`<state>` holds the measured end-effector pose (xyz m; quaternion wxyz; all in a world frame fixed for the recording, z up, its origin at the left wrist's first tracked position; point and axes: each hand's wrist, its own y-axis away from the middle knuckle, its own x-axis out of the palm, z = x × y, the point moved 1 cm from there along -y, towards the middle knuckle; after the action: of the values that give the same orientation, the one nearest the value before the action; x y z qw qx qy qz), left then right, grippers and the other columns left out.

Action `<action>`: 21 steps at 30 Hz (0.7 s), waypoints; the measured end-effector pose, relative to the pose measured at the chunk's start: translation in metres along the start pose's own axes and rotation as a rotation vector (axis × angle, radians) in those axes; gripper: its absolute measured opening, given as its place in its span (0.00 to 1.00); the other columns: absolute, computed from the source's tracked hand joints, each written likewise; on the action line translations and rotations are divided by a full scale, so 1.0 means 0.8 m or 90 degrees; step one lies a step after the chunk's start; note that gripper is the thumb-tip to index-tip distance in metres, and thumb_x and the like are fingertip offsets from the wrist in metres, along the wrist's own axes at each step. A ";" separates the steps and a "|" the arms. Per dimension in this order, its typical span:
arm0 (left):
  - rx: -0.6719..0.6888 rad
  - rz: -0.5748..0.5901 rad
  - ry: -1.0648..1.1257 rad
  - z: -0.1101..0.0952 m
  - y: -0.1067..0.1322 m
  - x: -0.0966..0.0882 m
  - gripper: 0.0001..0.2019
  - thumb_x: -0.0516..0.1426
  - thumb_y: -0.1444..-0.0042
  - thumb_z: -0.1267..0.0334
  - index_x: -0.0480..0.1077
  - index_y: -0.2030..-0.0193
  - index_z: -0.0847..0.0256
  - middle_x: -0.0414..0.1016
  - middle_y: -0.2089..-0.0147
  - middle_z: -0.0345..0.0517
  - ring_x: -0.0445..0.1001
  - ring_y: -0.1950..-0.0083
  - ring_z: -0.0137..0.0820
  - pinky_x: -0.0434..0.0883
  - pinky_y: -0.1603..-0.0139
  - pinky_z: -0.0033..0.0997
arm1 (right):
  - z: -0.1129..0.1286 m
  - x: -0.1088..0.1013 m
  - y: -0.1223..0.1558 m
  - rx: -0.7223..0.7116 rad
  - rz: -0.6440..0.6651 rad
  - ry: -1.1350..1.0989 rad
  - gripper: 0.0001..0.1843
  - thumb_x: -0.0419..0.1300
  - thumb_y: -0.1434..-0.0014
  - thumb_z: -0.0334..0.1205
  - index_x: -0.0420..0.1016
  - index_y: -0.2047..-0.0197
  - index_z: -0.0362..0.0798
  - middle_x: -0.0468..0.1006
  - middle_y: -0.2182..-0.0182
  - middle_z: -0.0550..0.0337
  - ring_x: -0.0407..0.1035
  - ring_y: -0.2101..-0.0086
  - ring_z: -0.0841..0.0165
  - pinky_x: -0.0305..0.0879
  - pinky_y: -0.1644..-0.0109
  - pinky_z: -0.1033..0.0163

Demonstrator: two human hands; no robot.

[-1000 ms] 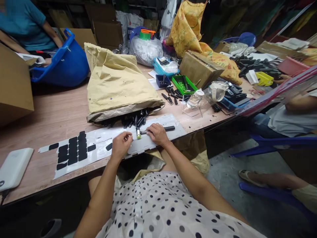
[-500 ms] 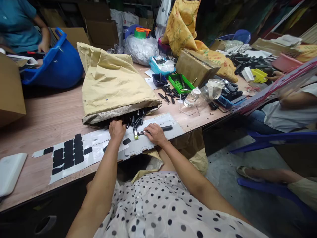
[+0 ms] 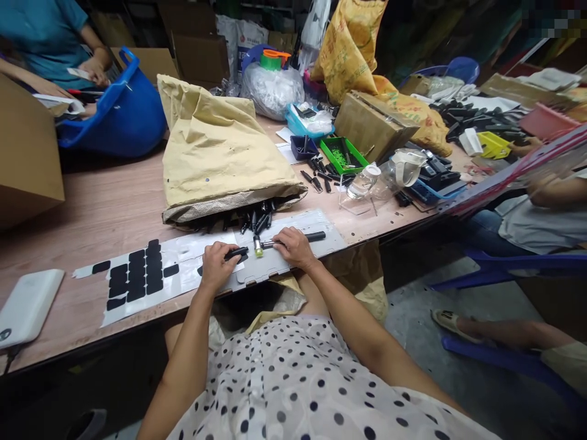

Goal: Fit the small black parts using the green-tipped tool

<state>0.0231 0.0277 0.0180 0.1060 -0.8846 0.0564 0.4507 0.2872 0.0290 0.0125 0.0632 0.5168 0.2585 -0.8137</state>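
Note:
My left hand is closed round a small black stick-like part, held flat over a white sheet at the table's near edge. My right hand grips a small hammer with a black handle; its yellow-green head rests just beside the tip of the black part. Right behind both hands, more black parts spill out of the open mouth of a tan paper sack.
A backing sheet with several black pads lies left of my hands, a white box further left. Behind stand a blue basket, a green tray, a cardboard box and clear containers. Other people sit at far left and right.
My left hand reached into the sack's mouth, then drew back toward me with a black part in it. My right hand and the hammer stayed almost in place.

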 end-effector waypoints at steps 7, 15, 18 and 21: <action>-0.018 -0.009 0.033 -0.002 0.000 0.006 0.10 0.61 0.44 0.61 0.80 0.55 0.50 0.79 0.57 0.45 0.70 0.52 0.42 0.68 0.47 0.42 | 0.010 -0.009 0.003 -0.011 -0.026 -0.036 0.13 0.54 0.28 0.43 0.81 0.54 0.53 0.78 0.62 0.54 0.68 0.60 0.61 0.63 0.52 0.57; -0.043 -0.024 0.026 -0.001 -0.002 0.011 0.05 0.64 0.45 0.61 0.79 0.60 0.52 0.77 0.58 0.44 0.71 0.52 0.41 0.68 0.48 0.41 | 0.063 -0.005 -0.008 -0.030 -0.049 -0.038 0.18 0.49 0.25 0.45 0.80 0.51 0.53 0.78 0.62 0.54 0.69 0.59 0.63 0.65 0.54 0.60; -0.043 -0.019 0.029 -0.001 -0.003 0.012 0.04 0.64 0.45 0.62 0.79 0.62 0.53 0.77 0.59 0.44 0.71 0.52 0.41 0.68 0.49 0.41 | 0.072 -0.001 -0.009 -0.031 -0.054 -0.015 0.17 0.50 0.25 0.44 0.80 0.50 0.53 0.77 0.62 0.54 0.69 0.60 0.63 0.64 0.54 0.60; -0.053 -0.028 0.029 -0.002 -0.004 0.013 0.04 0.64 0.45 0.63 0.79 0.62 0.53 0.77 0.60 0.43 0.71 0.53 0.41 0.68 0.50 0.41 | 0.071 0.003 -0.010 -0.028 -0.036 0.004 0.16 0.51 0.26 0.44 0.81 0.52 0.53 0.77 0.64 0.55 0.68 0.61 0.63 0.64 0.55 0.60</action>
<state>0.0314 0.0304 0.0108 0.0778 -0.8992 0.0209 0.4301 0.2370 0.0083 0.0320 0.0506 0.5101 0.2915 -0.8076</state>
